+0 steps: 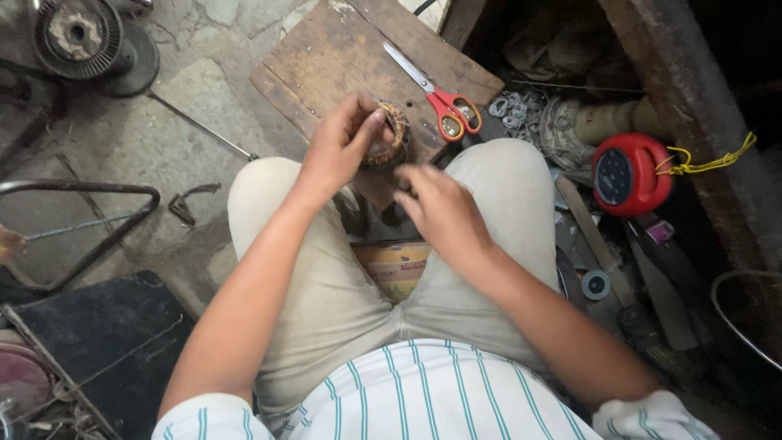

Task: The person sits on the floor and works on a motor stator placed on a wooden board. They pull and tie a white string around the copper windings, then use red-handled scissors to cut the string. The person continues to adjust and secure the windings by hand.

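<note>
- The left hand [338, 151] is curled around a small round motor stator wound with copper-coloured wire [389, 134], thumb and fingers closed on its rim, holding it just above the near edge of a worn brown wooden board [342, 57].
- The right hand [444, 213] sits just beside and below the stator, fingers loosely bent toward it. It is blurred, so whether it pinches a strand of wire cannot be told.
- The stator lies between the two hands, over the gap between the person's knees in beige trousers [505, 187].
- Beyond the right hand, well within reach on the board, lie scissors with orange-red handles and steel blades [436, 96].
- Farther to the right of the right hand are a red round reel with a dark face and a yellow cord [631, 173], a heap of small grey metal rings [515, 110] and a small roll of tape [595, 284].
- Far to the left of the left hand, on the stone floor, lies a larger dark round winding part [77, 34].
- Judged from the grip, the step in hand is work on the winding itself, the left hand steadying while the right attends to the wire.
- A next move would seem to call for a firm hold by the left hand and a fine pinch by the right.
</note>
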